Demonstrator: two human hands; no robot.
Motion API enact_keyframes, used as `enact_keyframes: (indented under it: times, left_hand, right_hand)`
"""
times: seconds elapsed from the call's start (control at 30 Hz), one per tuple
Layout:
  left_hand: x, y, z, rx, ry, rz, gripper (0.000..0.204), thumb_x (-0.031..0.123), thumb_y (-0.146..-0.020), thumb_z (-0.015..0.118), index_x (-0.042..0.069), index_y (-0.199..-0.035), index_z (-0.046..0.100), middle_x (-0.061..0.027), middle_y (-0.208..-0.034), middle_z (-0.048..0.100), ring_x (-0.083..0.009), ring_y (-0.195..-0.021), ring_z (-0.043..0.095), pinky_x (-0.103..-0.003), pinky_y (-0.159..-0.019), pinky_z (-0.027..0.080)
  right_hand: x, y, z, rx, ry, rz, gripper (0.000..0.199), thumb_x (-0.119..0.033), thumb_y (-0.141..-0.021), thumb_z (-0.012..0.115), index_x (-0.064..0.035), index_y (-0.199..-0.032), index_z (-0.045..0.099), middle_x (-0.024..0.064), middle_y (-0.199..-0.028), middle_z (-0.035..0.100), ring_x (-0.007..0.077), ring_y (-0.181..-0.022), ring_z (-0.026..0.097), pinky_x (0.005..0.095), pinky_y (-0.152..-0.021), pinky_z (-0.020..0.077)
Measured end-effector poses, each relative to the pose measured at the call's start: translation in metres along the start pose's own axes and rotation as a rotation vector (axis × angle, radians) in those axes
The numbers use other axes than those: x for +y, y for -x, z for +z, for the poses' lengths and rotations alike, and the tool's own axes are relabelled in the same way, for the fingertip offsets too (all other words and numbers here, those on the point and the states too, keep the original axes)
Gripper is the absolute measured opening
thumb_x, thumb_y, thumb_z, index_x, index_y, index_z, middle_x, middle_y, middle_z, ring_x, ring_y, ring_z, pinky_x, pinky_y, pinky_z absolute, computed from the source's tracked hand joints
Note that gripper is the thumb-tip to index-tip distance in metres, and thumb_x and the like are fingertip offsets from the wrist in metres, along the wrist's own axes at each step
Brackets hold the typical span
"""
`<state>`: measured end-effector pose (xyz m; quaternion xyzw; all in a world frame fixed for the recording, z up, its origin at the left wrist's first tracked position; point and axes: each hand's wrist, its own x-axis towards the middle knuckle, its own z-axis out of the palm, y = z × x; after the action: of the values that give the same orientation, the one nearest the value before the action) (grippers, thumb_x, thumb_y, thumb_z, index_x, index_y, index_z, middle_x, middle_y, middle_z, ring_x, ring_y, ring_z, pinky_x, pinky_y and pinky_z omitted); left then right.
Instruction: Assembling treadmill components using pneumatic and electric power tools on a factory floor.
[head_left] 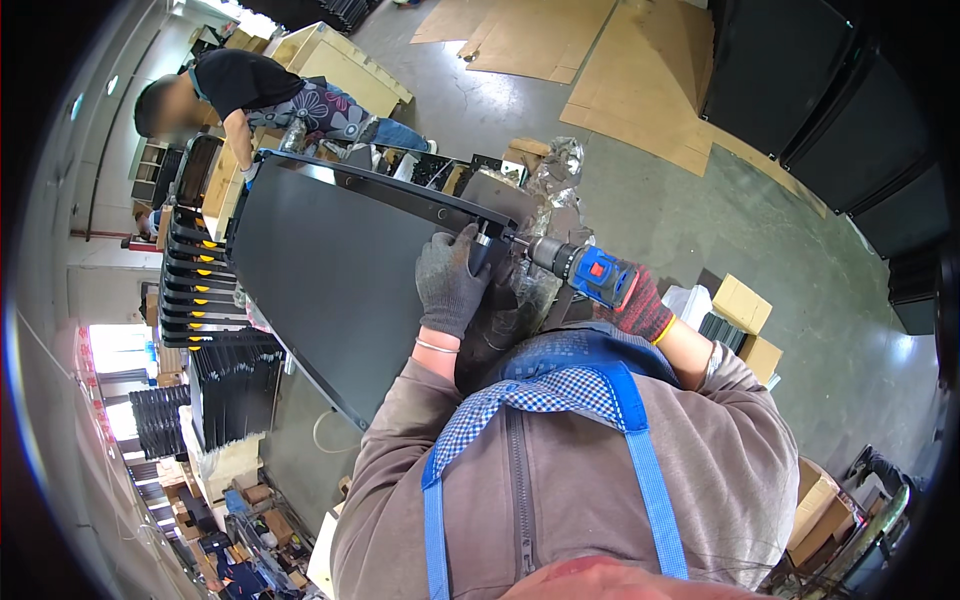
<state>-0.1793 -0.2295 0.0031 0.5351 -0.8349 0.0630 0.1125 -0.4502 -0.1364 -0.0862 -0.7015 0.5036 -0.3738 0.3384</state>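
A large dark panel (325,255) with a raised black edge slants across the view in front of me. At its right end my left hand (452,283), in a grey knit glove, closes on a small shiny silver cylindrical piece (482,243) against the panel's edge. My right hand (640,305), in a dark red and black glove, grips a blue cordless drill (595,275). The drill's bit points left and meets the panel's corner beside my left fingers. Whether a screw sits on the tip is too small to tell.
A co-worker (260,95) in a flowered apron touches the panel's far left end. Crumpled clear plastic wrap (560,175) and small black parts lie beyond the panel. Flat cardboard sheets (640,85) cover some floor; tall black panels (880,110) stand at right, boxes (742,303) nearer.
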Motion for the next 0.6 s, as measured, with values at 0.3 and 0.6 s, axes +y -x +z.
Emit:
enact_keyframes:
  times: [0.3,0.6]
  left_hand:
    - [-0.001,-0.007,-0.011,-0.09,0.069,-0.06,0.063,0.026,-0.061,0.081,0.022,-0.121,0.059,-0.0111,-0.099,0.055,-0.0312,-0.09,0.059,-0.042,-0.078,0.05]
    - [-0.005,-0.006,-0.012,-0.07,0.118,-0.054,0.059,0.028,-0.061,0.079,0.022,-0.116,0.061,-0.0099,-0.099,0.058,-0.0314,-0.091,0.061,-0.042,-0.078,0.051]
  right_hand:
    - [0.037,-0.002,0.018,0.026,-0.183,-0.15,0.053,-0.017,-0.066,0.073,-0.0069,-0.116,0.059,0.0108,-0.107,0.067,0.0302,-0.096,0.065,0.0378,-0.086,0.052]
    - [0.057,0.0,0.031,0.017,-0.073,-0.205,0.054,-0.015,-0.064,0.074,-0.0068,-0.116,0.06,0.0119,-0.106,0.066,0.0306,-0.094,0.065,0.0369,-0.086,0.052]
